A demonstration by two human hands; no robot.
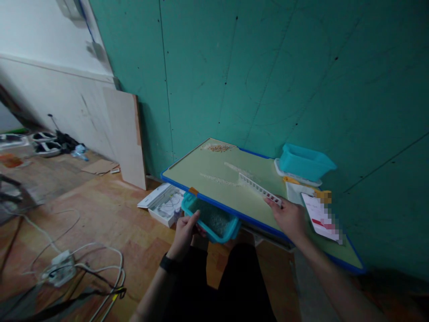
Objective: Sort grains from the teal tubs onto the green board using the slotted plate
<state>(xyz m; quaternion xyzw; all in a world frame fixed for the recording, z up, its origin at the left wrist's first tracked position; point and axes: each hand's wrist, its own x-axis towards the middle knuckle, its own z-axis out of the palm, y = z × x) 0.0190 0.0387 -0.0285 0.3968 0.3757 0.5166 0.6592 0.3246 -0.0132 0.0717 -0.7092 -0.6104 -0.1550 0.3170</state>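
Observation:
My left hand (184,232) grips the near rim of a teal plastic basket (231,231), held just below the table's front edge. Pale, fine material lies inside it, too blurred to name. In my right hand (290,219) is the end of a white slotted plastic strip (259,188), which slants across the green tabletop (187,165). Two thin lines of pale grains (217,180) run across the table near the strip's far end. A small pile of brownish grains (219,148) sits at the table's far left corner.
At the table's right are a second teal basket (304,161), a white cloth with yellow parts (296,190) and a phone-like screen (320,217). An open white box (164,205) stands on the floor. Cables and a power strip (62,268) lie at left; a board (125,134) leans on the wall.

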